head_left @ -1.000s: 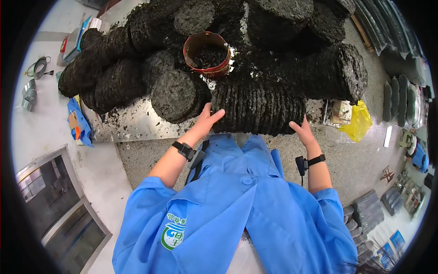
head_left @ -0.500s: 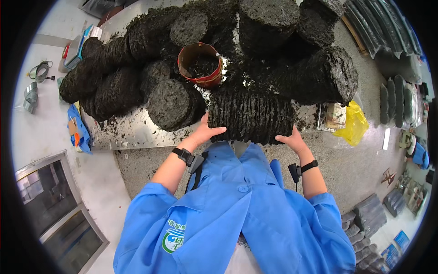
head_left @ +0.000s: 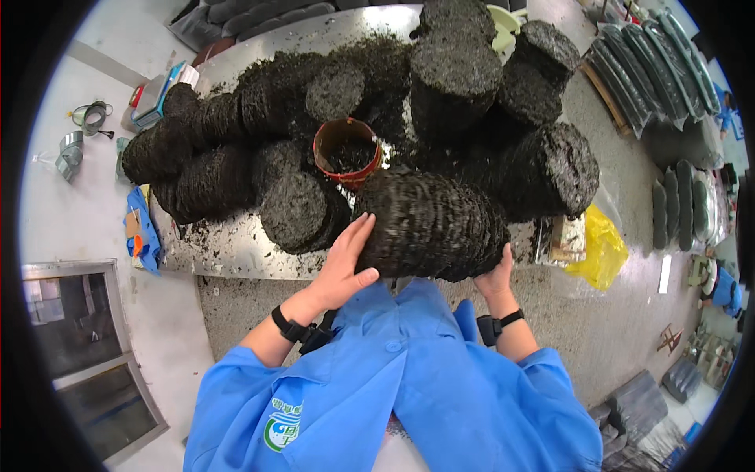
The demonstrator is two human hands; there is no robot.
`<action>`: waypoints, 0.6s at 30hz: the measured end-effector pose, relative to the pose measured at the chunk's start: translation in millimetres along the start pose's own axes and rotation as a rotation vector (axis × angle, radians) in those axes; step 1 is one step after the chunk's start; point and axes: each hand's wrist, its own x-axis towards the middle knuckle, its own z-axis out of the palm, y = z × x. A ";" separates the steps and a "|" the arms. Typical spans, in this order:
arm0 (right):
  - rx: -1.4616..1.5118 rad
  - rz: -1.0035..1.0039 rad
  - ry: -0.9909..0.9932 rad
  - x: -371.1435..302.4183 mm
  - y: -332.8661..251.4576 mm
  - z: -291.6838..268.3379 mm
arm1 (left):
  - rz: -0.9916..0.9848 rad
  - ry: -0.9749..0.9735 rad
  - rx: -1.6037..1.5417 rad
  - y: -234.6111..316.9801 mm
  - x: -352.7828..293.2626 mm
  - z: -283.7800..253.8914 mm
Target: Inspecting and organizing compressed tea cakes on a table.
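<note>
Between my two hands lies a long stack of dark, round dried seaweed sheets (head_left: 432, 226) on its side at the table's near edge. My left hand (head_left: 344, 263) presses its palm and fingers against the left end, the thumb apart along the near side. At the right end my right hand (head_left: 495, 277) cups the stack low down, its fingers partly hidden behind the sheets. The stack is slanted, its left end higher, and slightly blurred. Just beyond it stands a red tub (head_left: 363, 178) with dark scraps inside. Another seaweed stack (head_left: 292, 214) sits beside my left hand.
More seaweed stacks (head_left: 212, 181) crowd the metal table (head_left: 236, 256), with upright ones (head_left: 456, 67) at the back. Crumbs litter the surface. A yellow plastic bag (head_left: 602, 252) hangs at the right edge. Packed dark bags (head_left: 653, 71) lie farther right.
The stack has tilted, its left end raised, and its sheets show at a new angle. My left hand has turned flatter against its end; my right hand has slid lower. The view has shifted.
</note>
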 end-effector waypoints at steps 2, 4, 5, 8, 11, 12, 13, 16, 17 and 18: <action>0.204 0.030 0.135 32.1 1.7 4.2 | 0.072 0.047 0.502 33.1 14.7 1.4; 0.261 0.074 0.047 73.1 3.9 6.2 | 0.113 0.104 0.693 55.3 35.4 10.4; 0.223 0.047 0.038 97.5 6.3 6.2 | 0.124 0.136 0.757 61.2 52.7 16.9; 0.170 0.069 0.096 147.7 19.5 -9.9 | 0.126 0.149 0.903 61.1 110.9 48.2; -0.428 -0.076 0.090 159.9 33.6 -26.6 | 0.160 0.168 0.962 49.2 148.0 68.6; -0.734 -0.223 -0.002 156.4 37.7 -28.9 | 0.170 0.182 0.961 45.0 153.1 71.3; -0.411 -0.045 0.179 148.4 38.0 -29.9 | 0.200 0.207 0.933 42.7 155.6 73.9; 0.076 0.156 0.512 128.4 42.1 -17.4 | 0.172 0.193 0.877 40.4 150.7 74.7; 0.100 0.131 0.485 126.1 43.2 -12.0 | 0.168 0.194 0.890 39.6 149.6 74.3; 0.091 0.151 0.537 127.6 45.6 -6.6 | 0.171 0.194 0.878 39.1 149.5 75.1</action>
